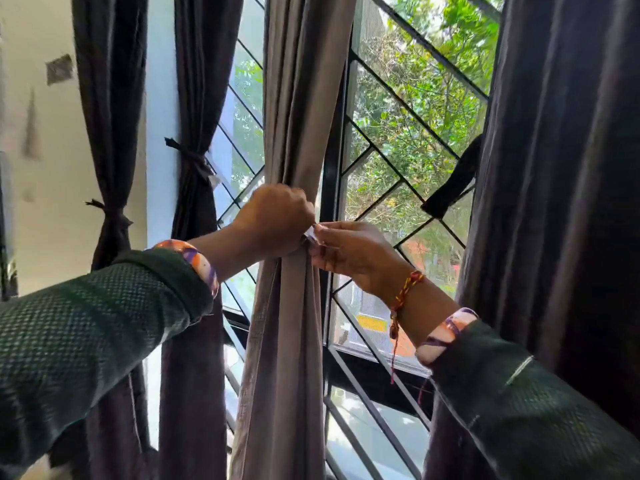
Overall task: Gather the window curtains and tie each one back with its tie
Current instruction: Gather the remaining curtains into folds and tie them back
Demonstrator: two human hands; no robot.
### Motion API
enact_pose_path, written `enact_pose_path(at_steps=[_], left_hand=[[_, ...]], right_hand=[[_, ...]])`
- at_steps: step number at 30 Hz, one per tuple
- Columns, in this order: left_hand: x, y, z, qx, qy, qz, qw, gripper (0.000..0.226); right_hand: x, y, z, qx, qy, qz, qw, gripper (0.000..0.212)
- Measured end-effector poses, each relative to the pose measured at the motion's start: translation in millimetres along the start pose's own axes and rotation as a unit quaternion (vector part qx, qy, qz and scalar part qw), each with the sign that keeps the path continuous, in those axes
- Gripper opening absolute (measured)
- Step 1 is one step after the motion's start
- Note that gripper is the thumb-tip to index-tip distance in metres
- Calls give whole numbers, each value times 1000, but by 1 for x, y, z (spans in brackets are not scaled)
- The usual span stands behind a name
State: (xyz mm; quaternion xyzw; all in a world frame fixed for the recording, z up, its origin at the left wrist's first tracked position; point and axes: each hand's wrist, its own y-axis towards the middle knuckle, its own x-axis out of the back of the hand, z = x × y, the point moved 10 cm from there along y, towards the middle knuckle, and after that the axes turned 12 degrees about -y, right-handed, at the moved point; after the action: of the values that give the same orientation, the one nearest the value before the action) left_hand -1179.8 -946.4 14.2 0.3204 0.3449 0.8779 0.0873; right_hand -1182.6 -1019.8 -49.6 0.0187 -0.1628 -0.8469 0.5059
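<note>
A grey-brown curtain hangs gathered in the middle of the window. My left hand grips its bunched folds at waist height. My right hand pinches a small pale tie end right beside the left hand's knuckles. Two dark curtains to the left, one and another, are each cinched with a dark tie. On the right a dark curtain hangs loose, with a dark tie strap sticking out from its edge.
The window has a black diagonal metal grille with green trees behind it. A white wall strip separates the left curtains. The black window sill frame runs below my right wrist.
</note>
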Motion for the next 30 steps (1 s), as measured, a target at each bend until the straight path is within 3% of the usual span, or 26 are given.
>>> enact_pose_path(at_steps=[7, 12, 14, 21, 27, 30], left_hand=[[-3, -7, 9, 86, -94, -35, 991, 33], [16, -12, 16, 102, -164, -127, 973, 35], [15, -12, 19, 115, -194, -131, 965, 35], [14, -12, 17, 129, -237, -189, 944, 37], [24, -11, 4, 45, -220, -266, 938, 42], [23, -9, -4, 4, -135, -260, 956, 31]], right_hand=[[13, -2, 33, 35, 7, -4, 999, 10], [6, 1, 46, -7, 173, 57, 983, 10], [6, 2, 48, -3, 187, 65, 980, 14], [25, 4, 57, 133, -44, -46, 989, 8], [32, 9, 50, 119, -141, -87, 979, 17], [33, 12, 49, 93, -140, -90, 982, 16]])
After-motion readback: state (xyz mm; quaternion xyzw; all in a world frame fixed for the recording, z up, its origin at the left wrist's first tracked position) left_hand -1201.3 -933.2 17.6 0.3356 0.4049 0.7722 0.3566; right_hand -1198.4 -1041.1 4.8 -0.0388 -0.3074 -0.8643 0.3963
